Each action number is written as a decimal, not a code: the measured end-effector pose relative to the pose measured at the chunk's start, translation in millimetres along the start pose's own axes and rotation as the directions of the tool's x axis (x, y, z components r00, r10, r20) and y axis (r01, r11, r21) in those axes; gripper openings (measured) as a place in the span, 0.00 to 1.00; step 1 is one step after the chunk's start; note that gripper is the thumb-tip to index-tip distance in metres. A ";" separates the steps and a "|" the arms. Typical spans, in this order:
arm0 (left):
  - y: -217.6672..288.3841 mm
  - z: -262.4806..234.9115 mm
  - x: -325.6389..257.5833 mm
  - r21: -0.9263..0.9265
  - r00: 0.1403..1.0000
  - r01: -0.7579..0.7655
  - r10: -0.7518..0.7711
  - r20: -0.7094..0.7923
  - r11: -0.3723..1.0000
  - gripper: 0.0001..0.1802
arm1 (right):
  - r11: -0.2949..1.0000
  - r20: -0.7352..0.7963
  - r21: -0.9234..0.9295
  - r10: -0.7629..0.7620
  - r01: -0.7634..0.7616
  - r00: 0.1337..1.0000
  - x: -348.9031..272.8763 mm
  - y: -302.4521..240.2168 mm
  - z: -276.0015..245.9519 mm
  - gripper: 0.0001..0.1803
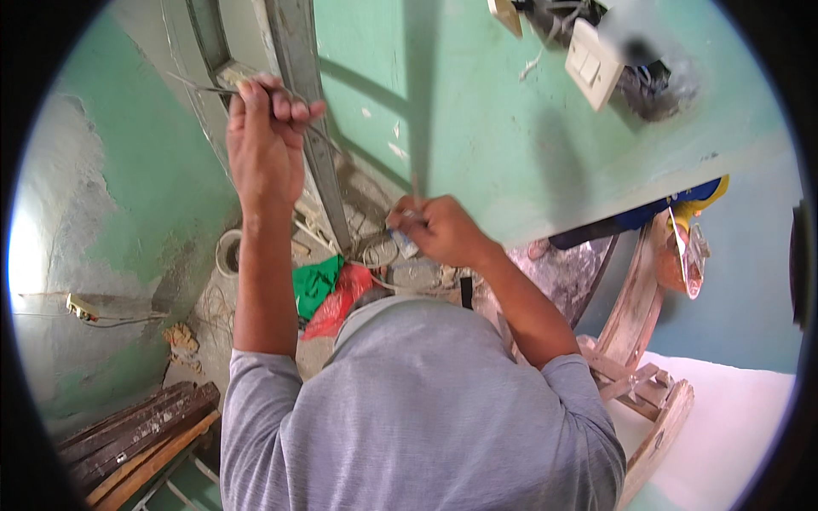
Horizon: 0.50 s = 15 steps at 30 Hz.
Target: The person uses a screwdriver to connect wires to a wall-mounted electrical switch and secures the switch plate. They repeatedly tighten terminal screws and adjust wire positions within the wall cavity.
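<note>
My left hand (268,145) is raised beside a grey metal door frame (298,77), fingers closed around a thin grey cable (203,85). One end of the cable sticks out to the left, and the other slopes down right past the frame. Lower and to the right, my right hand (445,230) is closed in front of the green wall. A thin, blurred rod-like piece (415,183) rises from its fingers; I cannot make out what it is. Just under that hand is a small bluish-white piece (404,244). Loops of pale cable (379,253) lie below.
A white switch plate (590,64) hangs loose from the wall at upper right. Green (317,283) and red (341,302) plastic bags lie on the floor near a bucket (228,253). Wooden planks (141,439) are at lower left. Another person's blue-and-yellow sleeve (682,203) shows by a wooden ladder (635,298).
</note>
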<state>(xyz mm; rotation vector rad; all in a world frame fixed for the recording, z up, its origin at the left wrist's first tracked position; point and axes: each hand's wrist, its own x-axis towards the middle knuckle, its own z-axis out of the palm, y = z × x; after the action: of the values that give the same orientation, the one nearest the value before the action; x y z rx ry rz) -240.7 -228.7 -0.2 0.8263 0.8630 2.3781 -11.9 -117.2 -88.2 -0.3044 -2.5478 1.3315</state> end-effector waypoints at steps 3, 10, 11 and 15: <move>-14.4 -6.9 -10.2 0.144 0.994 -0.055 0.068 -0.084 0.988 0.19 | 0.976 0.038 0.155 0.145 -0.150 0.989 -29.3 12.3 -16.6 0.14; -38.4 -36.3 -63.5 0.809 0.924 0.373 -0.264 -0.278 0.454 0.25 | 0.904 0.222 0.358 0.161 -0.234 0.962 -56.4 28.5 -39.3 0.17; -30.1 -26.5 -77.5 0.923 0.904 0.343 -0.328 -0.274 0.173 0.26 | 0.900 0.257 0.344 0.185 -0.269 0.948 -55.7 22.8 -42.4 0.18; -36.6 15.7 -126.9 0.969 0.928 -0.246 -0.289 0.235 0.000 0.34 | 0.890 0.336 0.319 0.215 -0.325 0.917 -54.2 46.7 -29.7 0.19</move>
<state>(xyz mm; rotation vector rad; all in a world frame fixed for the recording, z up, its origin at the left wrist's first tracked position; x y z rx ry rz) -132.5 -273.7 -63.2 1.6503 2.4419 0.9538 51.9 -84.2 -117.1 -0.4308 -2.4663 2.0692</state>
